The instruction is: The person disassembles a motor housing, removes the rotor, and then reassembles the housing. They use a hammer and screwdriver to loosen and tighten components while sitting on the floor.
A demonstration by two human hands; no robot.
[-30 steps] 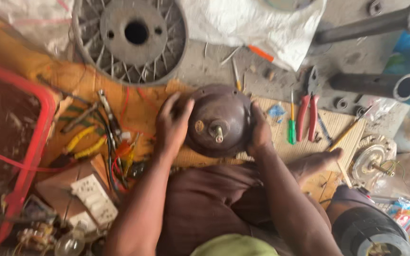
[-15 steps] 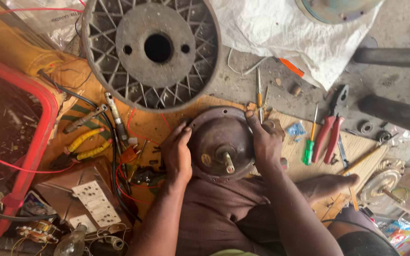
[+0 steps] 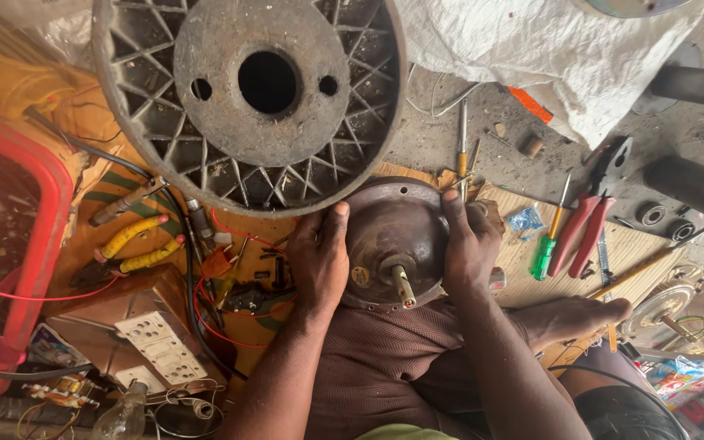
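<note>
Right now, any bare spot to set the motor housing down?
Bare wood between the right hand and the green screwdriver, and grey floor between the spoked wheel and white sack. Crowded left of the left hand: wires, yellow pliers.

Bare, dusty concrete floor [image 3: 482, 143] at upper right, with a wooden board [image 3: 523, 273] laid over it; on the board a green-handled screwdriver [image 3: 546, 248] and red-handled pliers [image 3: 580, 232] side by side; on the concrete a slim screwdriver [image 3: 462, 143], loose wire and a crumpled white sack [image 3: 547, 49]; at left an orange sheet [image 3: 34, 106] carrying yellow-handled pliers [image 3: 128, 248], a white switch plate [image 3: 160, 346], red wires and a red crate [image 3: 46, 236]; big spoked metal wheel [image 3: 246, 98] lying across sheet and concrete.
</note>
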